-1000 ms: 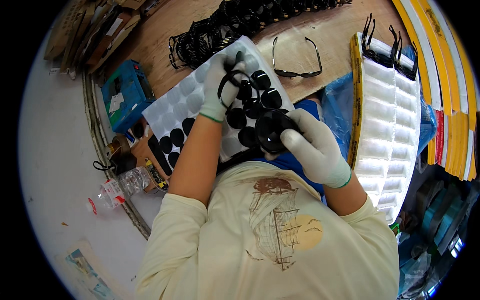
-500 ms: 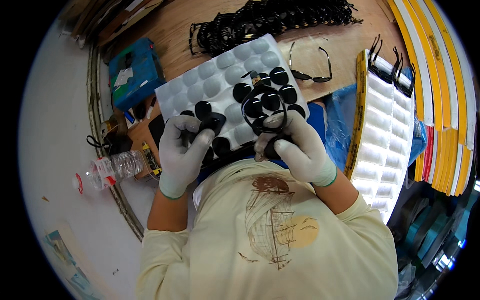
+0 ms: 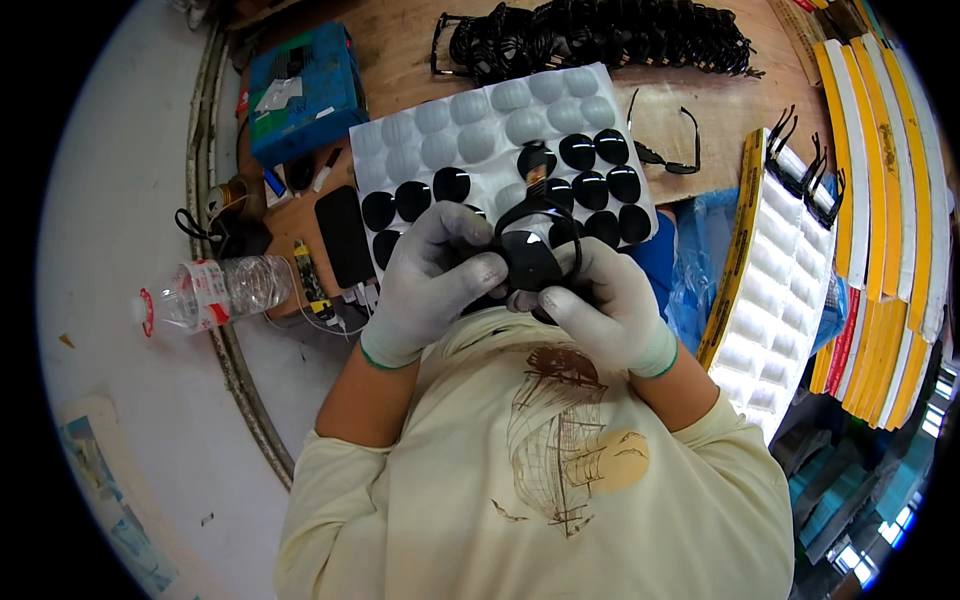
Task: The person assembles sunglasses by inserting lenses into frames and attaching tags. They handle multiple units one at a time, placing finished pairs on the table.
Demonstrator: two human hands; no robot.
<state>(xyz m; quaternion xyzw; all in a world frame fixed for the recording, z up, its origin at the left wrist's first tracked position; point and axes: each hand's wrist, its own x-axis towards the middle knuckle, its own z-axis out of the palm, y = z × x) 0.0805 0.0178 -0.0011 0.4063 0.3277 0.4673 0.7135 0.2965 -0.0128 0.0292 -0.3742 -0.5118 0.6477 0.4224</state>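
Observation:
Both hands wear white gloves and meet in front of my chest. My left hand (image 3: 430, 275) pinches a round dark lens (image 3: 530, 262) between thumb and fingers. Against it, my right hand (image 3: 600, 310) grips a black glasses frame (image 3: 577, 245), whose rim loops above the lens and whose hinge part points away from me. Whether the lens sits inside the rim cannot be made out; fingers cover part of both. Just beyond the hands lies a white moulded tray (image 3: 470, 150) with pale round pockets, several bearing dark lenses (image 3: 412, 195).
Black frames are piled (image 3: 590, 40) at the back; one pair of glasses (image 3: 683, 168) lies beside the tray. To the right stand a bright white compartment tray (image 3: 775, 300) and stacked yellow-edged trays (image 3: 880, 170). A blue box (image 3: 310, 110), phone (image 3: 343, 235) and plastic bottle (image 3: 225, 293) are left.
My left hand has moved right, bringing its lens up to the frame in my right hand. Dark lenses it covered on the tray now show. The whole view has shifted slightly.

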